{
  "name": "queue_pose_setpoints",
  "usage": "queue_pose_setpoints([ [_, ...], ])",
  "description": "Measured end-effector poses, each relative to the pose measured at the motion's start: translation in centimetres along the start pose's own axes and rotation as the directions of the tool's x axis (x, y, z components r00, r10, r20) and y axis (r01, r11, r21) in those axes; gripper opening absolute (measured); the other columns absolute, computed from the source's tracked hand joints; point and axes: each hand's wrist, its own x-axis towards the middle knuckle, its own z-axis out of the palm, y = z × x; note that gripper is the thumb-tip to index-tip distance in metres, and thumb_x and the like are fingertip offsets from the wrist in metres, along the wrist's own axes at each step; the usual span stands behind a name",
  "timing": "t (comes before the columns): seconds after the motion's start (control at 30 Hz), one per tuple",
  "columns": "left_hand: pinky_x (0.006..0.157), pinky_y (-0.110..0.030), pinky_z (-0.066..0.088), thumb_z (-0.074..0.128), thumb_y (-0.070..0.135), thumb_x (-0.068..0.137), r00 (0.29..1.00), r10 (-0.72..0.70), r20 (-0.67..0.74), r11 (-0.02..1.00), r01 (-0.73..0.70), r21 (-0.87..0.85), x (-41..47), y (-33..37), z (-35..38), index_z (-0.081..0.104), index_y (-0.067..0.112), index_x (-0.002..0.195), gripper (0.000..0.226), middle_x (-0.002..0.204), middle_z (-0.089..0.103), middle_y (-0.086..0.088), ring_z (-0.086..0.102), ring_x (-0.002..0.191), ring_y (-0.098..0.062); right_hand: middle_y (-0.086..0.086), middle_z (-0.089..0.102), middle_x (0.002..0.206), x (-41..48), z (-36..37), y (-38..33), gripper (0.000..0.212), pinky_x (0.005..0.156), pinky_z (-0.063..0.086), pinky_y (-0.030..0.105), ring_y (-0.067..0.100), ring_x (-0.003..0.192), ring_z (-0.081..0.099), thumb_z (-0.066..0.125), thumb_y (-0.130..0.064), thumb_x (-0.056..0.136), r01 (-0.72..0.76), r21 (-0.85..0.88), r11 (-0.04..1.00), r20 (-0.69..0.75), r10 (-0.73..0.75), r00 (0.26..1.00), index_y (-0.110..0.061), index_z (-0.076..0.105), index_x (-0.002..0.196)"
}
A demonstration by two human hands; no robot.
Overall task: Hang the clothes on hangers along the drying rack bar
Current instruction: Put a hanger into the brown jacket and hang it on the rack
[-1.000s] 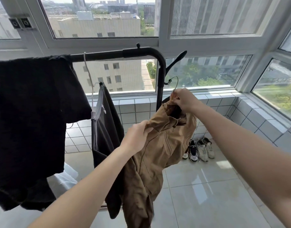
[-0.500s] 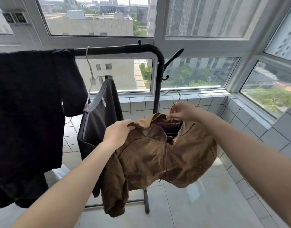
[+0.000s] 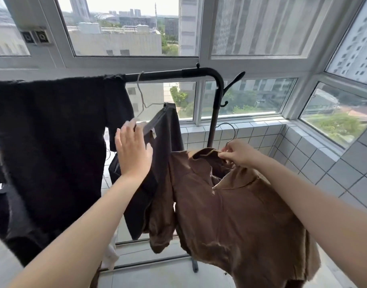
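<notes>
Your right hand (image 3: 238, 155) holds the brown shirt (image 3: 240, 215) below the bar (image 3: 157, 75), under its right end, and the shirt is not yet on the bar. The fingers of this hand are curled and pinch the neck of the hanger (image 3: 234, 132) just at the shirt's collar. The hook of this hanger stands free above your knuckles, well under the bar and close in front of the post (image 3: 213, 121) that goes down from the bar's bent end. The shirt hangs from the hanger with its collar open, and one short sleeve falls on the side toward the bar's middle. Your left hand (image 3: 132, 150) is released: the fingers are straight and a little spread, and it grasps nothing. It is raised under the middle of the bar, in front of the shoulder of a dark top (image 3: 166, 138); whether the fingertips really touch the cloth, I cannot tell. This top hangs tilted on a wire hanger (image 3: 141, 96) whose hook sits over the bar near its middle. Over the left part of the bar a large black cloth (image 3: 49, 142) is draped directly, and it hangs far down below the bar.
</notes>
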Motion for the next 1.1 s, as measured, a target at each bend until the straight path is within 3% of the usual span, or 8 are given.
queue_pose_setpoints([
  [0.13,0.108,-0.039,0.036,0.056,0.011,0.092,0.946,-0.244,0.212,0.899,0.303,-0.317,0.4,-1.9,-1.2,0.033,0.01,0.143,0.056,0.147,0.04,-0.01,0.04,0.135,-0.028,-0.001,0.06,0.056,-0.9,1.6,-1.8,0.024,0.064,0.046,0.03,0.009,0.049,0.053,0.053,-0.016,0.094,-0.035,0.078,0.996,-0.072,0.04,0.997,0.004,0.067,0.095],
  [0.2,0.1,-0.042,0.041,0.046,0.012,0.095,0.9,-0.294,0.323,0.856,0.398,-0.331,0.3,-2.7,-1.5,0.036,0.014,0.142,0.048,0.143,0.048,-0.008,0.047,0.128,-0.029,-0.001,0.058,0.057,-1.4,2.2,-3.0,0.024,0.062,0.043,0.03,0.011,0.052,0.051,0.047,-0.011,0.094,-0.071,0.089,0.993,-0.077,0.078,0.994,0.003,0.067,0.096],
  [0.3,0.086,-0.039,0.046,0.04,0.009,0.095,0.89,-0.266,0.369,0.859,0.393,-0.328,-0.1,-3.0,-1.8,0.048,0.019,0.133,0.039,0.125,0.062,-0.01,0.057,0.11,-0.034,0.005,0.055,0.06,-1.7,2.7,-4.4,0.02,0.062,0.04,0.03,0.019,0.059,0.05,0.047,0.002,0.083,-0.133,0.057,0.989,-0.037,0.136,0.99,0.004,0.066,0.087],
  [0.53,0.088,-0.028,0.038,0.045,0.005,0.09,0.898,-0.149,0.413,0.821,0.346,-0.455,-0.8,-2.1,-2.9,0.048,0.014,0.131,0.041,0.128,0.055,-0.007,0.053,0.113,-0.024,0.019,0.066,0.108,-1.5,2.3,-6.5,0.037,0.086,0.047,0.039,0.032,0.1,0.062,0.052,0.0,0.085,-0.198,0.099,0.975,-0.073,0.206,0.976,0.002,0.052,0.122],
  [0.7,0.096,-0.028,0.035,0.044,0.01,0.092,0.867,-0.134,0.479,0.785,0.388,-0.482,0.3,-1.5,-3.5,0.045,0.015,0.134,0.042,0.134,0.049,-0.005,0.047,0.121,-0.019,0.017,0.067,0.108,-0.2,1.5,-9.0,0.037,0.09,0.05,0.045,0.03,0.098,0.064,0.051,-0.003,0.087,-0.139,0.128,0.982,-0.151,0.158,0.976,-0.001,0.048,0.124],
  [0.8,0.09,-0.027,0.036,0.04,0.008,0.092,0.844,-0.149,0.515,0.741,0.44,-0.507,0.6,-1.1,-3.5,0.051,0.013,0.12,0.03,0.128,0.052,-0.002,0.049,0.111,-0.017,0.018,0.065,0.113,0.8,0.8,-10.9,0.033,0.09,0.051,0.043,0.033,0.104,0.062,0.053,-0.003,0.087,-0.105,0.098,0.99,-0.165,0.121,0.979,-0.001,0.05,0.121],
  [0.93,0.08,-0.029,0.036,0.037,0.006,0.093,0.831,-0.235,0.505,0.628,0.526,-0.573,0.8,-0.4,-3.4,0.05,0.014,0.107,0.021,0.119,0.054,-0.004,0.05,0.1,-0.018,0.021,0.067,0.104,2.7,-0.5,-13.1,0.015,0.087,0.053,0.046,0.034,0.097,0.065,0.053,0.001,0.086,-0.053,0.064,0.996,-0.156,0.063,0.986,-0.001,0.052,0.101],
  [1.1,0.083,-0.027,0.033,0.037,0.006,0.093,0.832,-0.291,0.473,0.596,0.545,-0.591,1.1,0.1,-2.7,0.05,0.014,0.108,0.021,0.123,0.053,-0.004,0.048,0.102,-0.016,0.024,0.068,0.101,5.2,-1.9,-14.9,0.016,0.089,0.053,0.047,0.034,0.096,0.066,0.055,0.002,0.086,-0.008,0.049,0.999,-0.156,0.015,0.988,0.007,0.055,0.1],
])
